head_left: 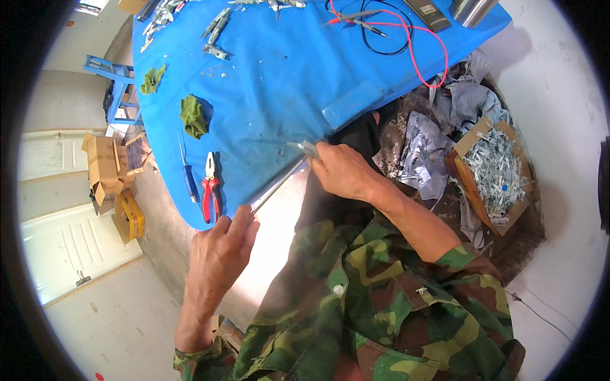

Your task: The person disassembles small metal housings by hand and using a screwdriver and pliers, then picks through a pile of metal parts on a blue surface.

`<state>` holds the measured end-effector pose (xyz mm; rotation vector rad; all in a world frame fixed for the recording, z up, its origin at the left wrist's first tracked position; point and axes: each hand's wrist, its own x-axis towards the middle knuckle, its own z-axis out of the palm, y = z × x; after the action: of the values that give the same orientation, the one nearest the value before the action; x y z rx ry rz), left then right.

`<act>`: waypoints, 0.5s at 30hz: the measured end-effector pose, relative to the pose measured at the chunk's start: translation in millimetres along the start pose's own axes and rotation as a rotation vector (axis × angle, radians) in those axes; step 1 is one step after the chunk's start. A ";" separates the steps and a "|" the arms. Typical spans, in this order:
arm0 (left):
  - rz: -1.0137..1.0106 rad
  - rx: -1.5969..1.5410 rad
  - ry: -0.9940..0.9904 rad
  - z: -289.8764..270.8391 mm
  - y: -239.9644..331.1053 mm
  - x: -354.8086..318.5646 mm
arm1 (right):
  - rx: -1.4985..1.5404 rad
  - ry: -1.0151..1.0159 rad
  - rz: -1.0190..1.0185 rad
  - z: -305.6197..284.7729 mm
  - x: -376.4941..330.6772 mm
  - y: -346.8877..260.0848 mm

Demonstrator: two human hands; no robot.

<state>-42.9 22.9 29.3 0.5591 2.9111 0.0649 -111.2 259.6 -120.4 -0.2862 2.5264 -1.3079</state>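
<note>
My left hand (223,251) is closed around a long screwdriver (277,183), whose handle is hidden in the fist. Its thin metal shaft slants up and right over the table's near edge. The tip meets a small pale grey part (306,148), pinched in the fingers of my right hand (340,168). That part is mostly covered, so its exact kind does not show. Left of the hands, pliers with red and black handles (211,189) lie on the blue tablecloth (267,82). Beside them is a blue-handled screwdriver (189,179).
Two green cloths (194,117) lie at the table's left. Several grey metal parts (216,32) are at the far side, and red and black test leads (406,32) near a metal cup (471,9). A box of metal pieces (495,171) stands at right; cartons (103,166) stand at left.
</note>
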 end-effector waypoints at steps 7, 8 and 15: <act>-0.050 -0.343 -0.018 18.9 -1.5 11.6 | 0.033 0.052 0.051 10.0 -2.1 -1.8; -0.048 -0.409 -0.022 23.9 1.1 20.0 | 0.046 0.055 0.043 9.0 -4.6 -0.6; -0.154 -0.486 -0.022 31.3 -2.7 21.0 | 0.507 0.089 0.055 16.7 -4.1 2.4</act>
<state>-57.5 28.4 -5.1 0.2494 2.7535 0.7143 -101.8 249.5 -130.9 -0.0494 2.1474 -1.9053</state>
